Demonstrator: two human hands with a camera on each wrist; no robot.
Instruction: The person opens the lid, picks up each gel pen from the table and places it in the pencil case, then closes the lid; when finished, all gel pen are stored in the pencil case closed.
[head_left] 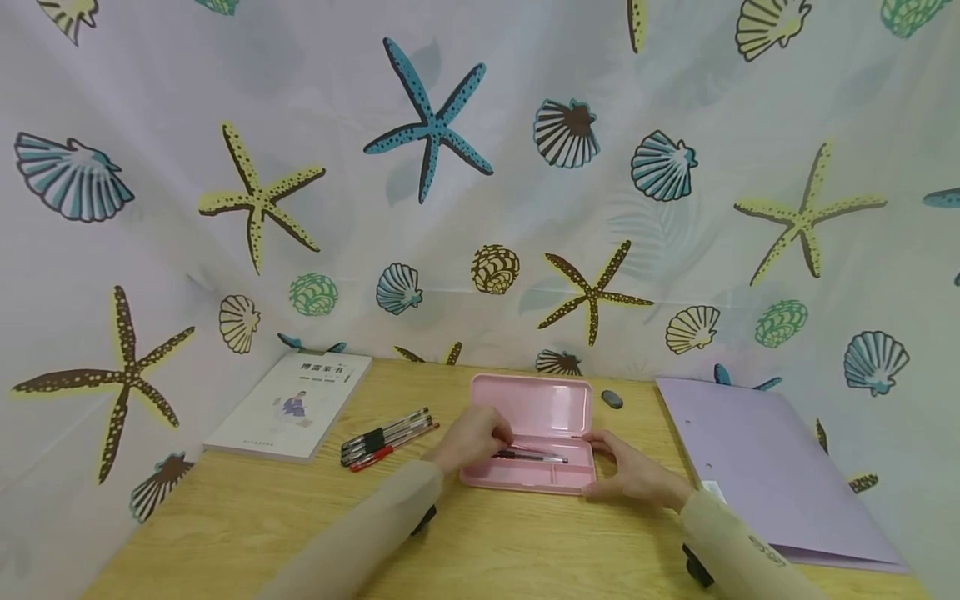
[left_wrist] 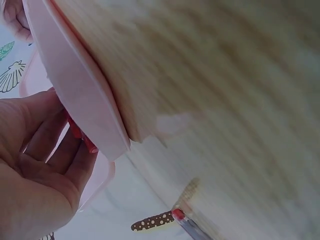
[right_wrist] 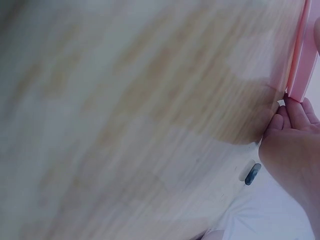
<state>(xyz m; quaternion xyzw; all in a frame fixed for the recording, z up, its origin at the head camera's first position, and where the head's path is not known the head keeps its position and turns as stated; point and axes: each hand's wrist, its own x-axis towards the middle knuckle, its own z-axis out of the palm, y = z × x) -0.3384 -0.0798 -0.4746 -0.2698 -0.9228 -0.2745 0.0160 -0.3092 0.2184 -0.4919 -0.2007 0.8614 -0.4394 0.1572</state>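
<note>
A pink pencil case (head_left: pixel 531 405) lies on the table with its lid raised at the back. Inside its long compartment rests a pen with a dark grip (head_left: pixel 534 456). My left hand (head_left: pixel 471 438) reaches into the case's left part; in the left wrist view its curled fingers hold a red pen (left_wrist: pixel 82 134) by the case wall, much of it hidden. At the case's right end, my right hand (head_left: pixel 637 477) grips it, thumb at the front corner and fingers at the back corner.
Left of the case lie several pens (head_left: pixel 386 437), black and red, beside a white book (head_left: pixel 292 404). A small dark oval object (head_left: pixel 612 399) sits behind the case to the right. Farther right is a purple folder (head_left: pixel 772 467). A patterned curtain (head_left: pixel 480 208) hangs behind the table.
</note>
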